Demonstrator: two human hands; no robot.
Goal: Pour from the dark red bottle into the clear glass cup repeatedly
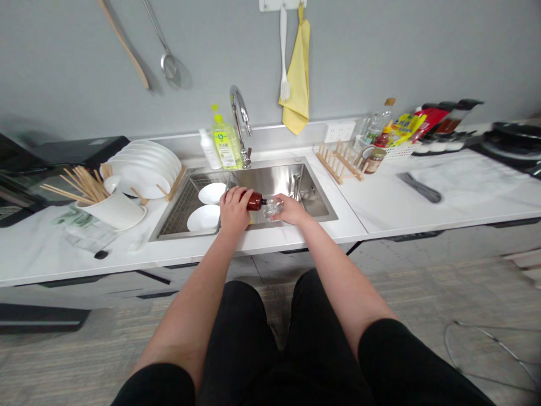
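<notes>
Over the steel sink [333,217], my left hand [235,211] grips a reddish-brown bottle [255,201] that lies nearly on its side, its narrow dark neck pointing right. The neck reaches the mouth area of a small clear glass [271,209], and I cannot tell whether the two touch. Wrapped round that glass from the right is my right hand [292,210]. Whether any liquid is running is too small to tell. Two white bowls [204,218] rest in the wire basket [180,206] on the sink's left side, close to my left hand.
Behind the sink stand a chrome faucet [242,121], a yellow-green soap bottle [227,144] and a white bottle [210,149]. Stacked white plates [141,169] and a chopstick holder [114,210] are on the left. On the right are a wooden rack [343,162] and a jar [374,161].
</notes>
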